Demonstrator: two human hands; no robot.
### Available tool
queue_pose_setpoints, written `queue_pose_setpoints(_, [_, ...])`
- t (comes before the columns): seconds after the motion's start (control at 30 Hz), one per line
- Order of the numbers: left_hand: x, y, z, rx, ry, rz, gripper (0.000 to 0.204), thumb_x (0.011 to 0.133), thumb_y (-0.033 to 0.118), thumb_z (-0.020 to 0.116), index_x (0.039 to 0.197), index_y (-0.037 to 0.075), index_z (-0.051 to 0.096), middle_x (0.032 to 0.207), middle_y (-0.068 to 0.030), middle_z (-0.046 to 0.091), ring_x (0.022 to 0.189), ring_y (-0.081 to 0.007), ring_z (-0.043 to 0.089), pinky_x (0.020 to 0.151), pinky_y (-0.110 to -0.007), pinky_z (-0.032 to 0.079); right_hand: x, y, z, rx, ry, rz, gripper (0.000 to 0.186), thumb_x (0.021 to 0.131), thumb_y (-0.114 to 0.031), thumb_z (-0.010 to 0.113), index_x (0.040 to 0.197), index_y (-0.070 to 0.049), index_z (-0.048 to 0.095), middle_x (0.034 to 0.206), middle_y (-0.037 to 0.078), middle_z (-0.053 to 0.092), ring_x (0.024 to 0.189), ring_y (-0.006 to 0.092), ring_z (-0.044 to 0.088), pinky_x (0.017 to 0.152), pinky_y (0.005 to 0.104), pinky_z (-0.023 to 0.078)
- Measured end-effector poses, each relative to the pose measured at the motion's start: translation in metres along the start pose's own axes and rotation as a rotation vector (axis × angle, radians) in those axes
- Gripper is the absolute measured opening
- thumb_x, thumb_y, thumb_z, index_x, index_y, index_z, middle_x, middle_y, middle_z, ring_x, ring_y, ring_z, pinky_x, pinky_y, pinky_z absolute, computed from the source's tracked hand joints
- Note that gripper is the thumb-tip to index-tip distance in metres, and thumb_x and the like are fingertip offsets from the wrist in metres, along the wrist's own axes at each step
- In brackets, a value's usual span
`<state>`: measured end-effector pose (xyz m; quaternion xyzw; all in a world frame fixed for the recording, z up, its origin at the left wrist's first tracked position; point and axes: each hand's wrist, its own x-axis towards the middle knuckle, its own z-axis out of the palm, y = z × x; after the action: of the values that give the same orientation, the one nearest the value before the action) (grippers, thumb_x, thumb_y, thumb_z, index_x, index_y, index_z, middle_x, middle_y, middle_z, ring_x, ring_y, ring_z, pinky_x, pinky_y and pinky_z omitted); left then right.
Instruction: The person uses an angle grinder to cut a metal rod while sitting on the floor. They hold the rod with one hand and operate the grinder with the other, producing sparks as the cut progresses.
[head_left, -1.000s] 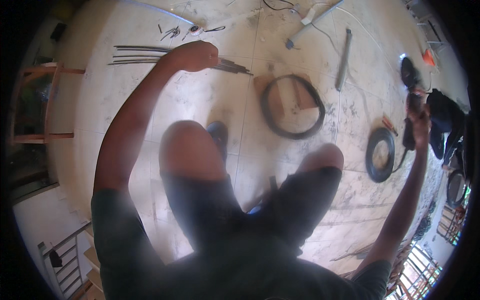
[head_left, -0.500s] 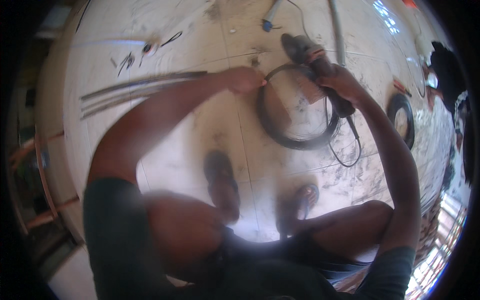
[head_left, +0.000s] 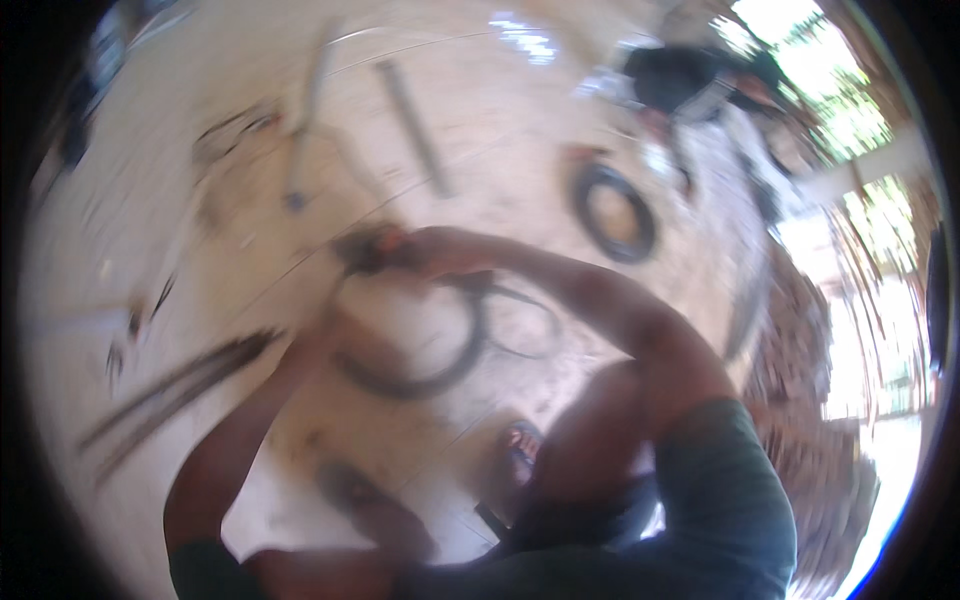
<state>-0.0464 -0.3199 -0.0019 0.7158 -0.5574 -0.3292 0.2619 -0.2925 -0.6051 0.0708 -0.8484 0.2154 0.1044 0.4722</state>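
My right hand is closed round an angle grinder, its head pointing left, above the far side of a black wire coil. My left hand is smeared by motion at the coil's left edge. Its fingers do not show, so whether it grips the wire is unclear. The coil lies on the tiled floor in front of my feet. A thin black cord loops out right of the coil.
Dark metal strips lie at the left. Farther off are a grey pipe and a pale tube with a blue end. A black ring lies to the right, and another person is at the far right.
My view has swung to the right and blurred. The grinder in my right hand has come nearer to my left hand, across the coil's far side.
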Motion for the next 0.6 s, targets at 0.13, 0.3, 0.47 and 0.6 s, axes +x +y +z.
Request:
queue_pose_setpoints(0.13, [-0.016,-0.036,0.003,-0.288,-0.270,-0.361,0.051,0.106,0.048,0.047,0.117,0.001,0.064,0.069,-0.0062,0.060,0.053,-0.0180,0.060,0.051,-0.033,0.054,-0.002,-0.061,-0.027,-0.139,-0.020,0.150,0.087,0.079,-0.048,0.085,0.146,-0.002,0.053,0.135,0.020,0.065,0.125,0.0311,0.061,0.105,0.0420,0.049])
queue_pose_setpoints(0.3, [-0.010,-0.034,0.015,-0.154,-0.155,-0.128,0.049,0.107,0.047,0.049,0.110,0.000,0.063,0.073,-0.0103,0.065,0.057,-0.0204,0.065,0.055,-0.036,0.056,-0.012,-0.037,0.010,0.660,-0.163,-0.033,0.034,0.091,-0.015,0.079,0.119,0.001,0.069,0.094,0.007,0.075,0.085,0.0140,0.071,0.083,0.0327,0.058])
queue_pose_setpoints(0.47, [-0.016,-0.007,0.013,-0.335,-0.173,-0.456,0.049,0.108,0.045,0.048,0.106,-0.002,0.060,0.074,-0.0133,0.067,0.060,-0.0234,0.069,0.058,-0.040,0.057,-0.024,-0.062,0.000,-0.007,0.149,0.288,0.064,0.080,-0.030,0.086,0.130,0.001,0.062,0.111,0.016,0.072,0.096,0.0221,0.070,0.086,0.0342,0.055])
queue_pose_setpoints(0.6, [-0.026,-0.003,0.011,-0.184,-0.117,-0.414,0.048,0.110,0.043,0.044,0.106,-0.002,0.059,0.076,-0.0170,0.067,0.063,-0.0285,0.070,0.066,-0.044,0.056,-0.009,-0.090,0.001,0.035,0.057,0.277,0.058,0.082,-0.027,0.085,0.127,0.001,0.063,0.106,0.015,0.072,0.093,0.0223,0.070,0.085,0.0349,0.055])
